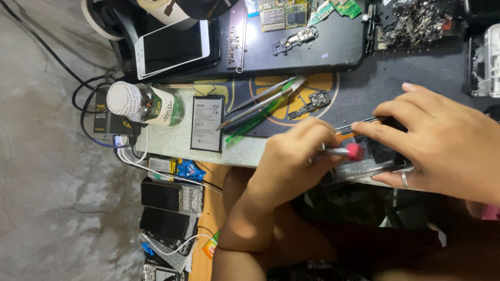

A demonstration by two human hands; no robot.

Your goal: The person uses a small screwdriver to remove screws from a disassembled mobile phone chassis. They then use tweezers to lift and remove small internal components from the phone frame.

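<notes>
**Dark phone being gripped at table edge, tool being worked on it**

Dark phone (383,153) is being pinched by the right hand (442,140): fingers are curled over its far edge, and the thumb, with a ring (404,179) beside it, is pressed under the near edge. The phone is being held over the near edge of the table, above the lap. A red-capped screwdriver (344,151) is being pinched in the closed fingers of the left hand (291,156), with its tip hidden by the phone. A small orange piece (346,136) is being held just above the tool; what it is cannot be told.

Likely risks: the tip being slipped off by too much side force and the phone being scratched, or loose parts being dropped into the lap, since the phone is hanging off the table.

The phone looks black and glossy, is mostly covered by fingers, and has a shiny strip along its near side.

Tweezers (255,106), a green strip (255,122) and a small circuit board (312,104) are lying just beyond the left hand. A flat battery (207,123), a white-capped bottle (146,104) and a white phone (173,48) are lying further left.
</notes>
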